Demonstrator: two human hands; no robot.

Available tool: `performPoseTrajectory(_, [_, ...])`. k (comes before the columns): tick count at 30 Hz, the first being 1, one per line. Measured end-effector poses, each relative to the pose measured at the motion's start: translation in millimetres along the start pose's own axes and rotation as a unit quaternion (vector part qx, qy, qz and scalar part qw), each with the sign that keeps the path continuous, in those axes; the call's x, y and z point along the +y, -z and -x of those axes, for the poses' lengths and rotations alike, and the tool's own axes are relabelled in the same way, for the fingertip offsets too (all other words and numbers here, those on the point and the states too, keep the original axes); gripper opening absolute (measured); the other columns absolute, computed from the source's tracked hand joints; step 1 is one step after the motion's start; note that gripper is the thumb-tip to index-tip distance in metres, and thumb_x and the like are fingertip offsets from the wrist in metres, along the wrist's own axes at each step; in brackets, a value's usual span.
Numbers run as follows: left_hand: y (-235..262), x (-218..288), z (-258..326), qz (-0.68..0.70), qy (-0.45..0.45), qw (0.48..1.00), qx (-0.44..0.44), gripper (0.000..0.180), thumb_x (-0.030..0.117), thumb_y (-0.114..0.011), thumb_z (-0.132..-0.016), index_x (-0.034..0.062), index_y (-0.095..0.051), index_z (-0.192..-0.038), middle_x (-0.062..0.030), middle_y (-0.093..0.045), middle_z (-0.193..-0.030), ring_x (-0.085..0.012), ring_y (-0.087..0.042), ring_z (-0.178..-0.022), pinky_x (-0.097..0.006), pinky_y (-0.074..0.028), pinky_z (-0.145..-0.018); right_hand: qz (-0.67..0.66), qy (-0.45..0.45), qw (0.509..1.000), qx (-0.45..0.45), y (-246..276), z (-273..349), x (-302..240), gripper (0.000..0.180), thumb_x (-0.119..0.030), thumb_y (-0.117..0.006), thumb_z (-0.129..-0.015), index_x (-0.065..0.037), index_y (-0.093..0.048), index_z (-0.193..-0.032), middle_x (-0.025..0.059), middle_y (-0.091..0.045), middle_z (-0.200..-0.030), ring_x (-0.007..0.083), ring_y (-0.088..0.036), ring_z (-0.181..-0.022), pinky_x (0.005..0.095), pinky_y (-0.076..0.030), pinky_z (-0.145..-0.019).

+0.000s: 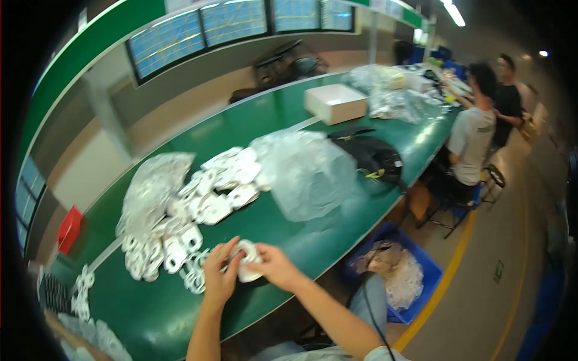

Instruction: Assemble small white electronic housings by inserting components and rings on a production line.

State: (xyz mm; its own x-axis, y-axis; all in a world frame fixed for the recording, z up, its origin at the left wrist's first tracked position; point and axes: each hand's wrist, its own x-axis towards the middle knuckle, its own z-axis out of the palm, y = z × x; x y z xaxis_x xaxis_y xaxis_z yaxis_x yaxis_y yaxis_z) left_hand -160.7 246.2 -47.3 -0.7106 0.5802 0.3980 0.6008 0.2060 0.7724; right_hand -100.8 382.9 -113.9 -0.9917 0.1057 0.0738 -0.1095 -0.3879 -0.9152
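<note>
Over the near edge of the green table (289, 243), my two hands meet on a white plastic part with a round hole (247, 272). My left hand (220, 272) grips its left side, the thumb across the front by the hole. From the right, my right hand (276, 266) pinches the part's edge. White rings (194, 277) lie just left of my left hand. Behind them spreads a pile of similar white parts with round holes (214, 207), partly covered by a clear plastic bag (158, 180).
A large clear bag (313, 174) and a black bag (376, 157) lie to the right on the table. Farther back stands a white box (336, 103). A blue bin (430, 277) of pale pieces sits on the floor at my right. Other people (475, 138) work farther along.
</note>
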Motion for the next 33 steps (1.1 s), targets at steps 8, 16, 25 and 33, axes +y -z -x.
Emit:
performPoseTrajectory(8, [-1.6,6.2,-6.6,0.092,0.047,0.993,-0.053,0.034,0.001,-0.052,-0.086,0.0030,-0.057,-0.120,-0.0023,-0.055,-0.088,-0.0077,-0.052,-0.080,-0.018,-0.040,-0.061,-0.067,-0.036,0.997,0.021,2.0,12.4,-34.8,0.036,0.001,-0.054,-0.086,0.005,-0.047,-0.122,0.0118,-0.062,-0.106,0.0170,-0.062,-0.094,0.0271,-0.049,-0.083])
performPoseTrajectory(16, [-1.7,1.2,-1.7,0.124,0.039,0.991,-0.015,0.032,0.002,-0.054,-0.086,0.0028,-0.058,-0.117,-0.0071,-0.058,-0.095,-0.0102,-0.053,-0.073,-0.021,-0.042,-0.058,-0.083,-0.058,0.994,0.030,-7.4,14.5,-39.2,0.036,-0.001,-0.053,-0.086,0.005,-0.047,-0.121,0.0114,-0.063,-0.103,0.0154,-0.063,-0.090,0.0257,-0.050,-0.077])
performPoseTrajectory(25, [-0.3,3.7,-1.6,0.101,0.006,0.995,-0.012,0.033,0.001,-0.055,-0.084,0.0044,-0.059,-0.117,-0.0096,-0.061,-0.101,-0.0152,-0.059,-0.081,-0.023,-0.045,-0.062,-0.094,-0.038,0.994,0.033,-7.3,12.4,-34.4,0.039,0.002,-0.055,-0.084,0.005,-0.046,-0.122,0.0116,-0.063,-0.103,0.0152,-0.063,-0.089,0.0256,-0.050,-0.077])
performPoseTrajectory(33, [2.9,0.1,-2.9,0.147,0.037,0.988,-0.027,0.032,0.001,-0.055,-0.085,0.0032,-0.059,-0.116,-0.0085,-0.060,-0.098,-0.0141,-0.059,-0.081,-0.023,-0.047,-0.062,-0.045,-0.010,0.998,0.038,-5.9,12.5,-31.3,0.039,0.007,-0.053,-0.083,0.006,-0.045,-0.121,0.0140,-0.063,-0.104,0.0188,-0.064,-0.091,0.0291,-0.051,-0.081])
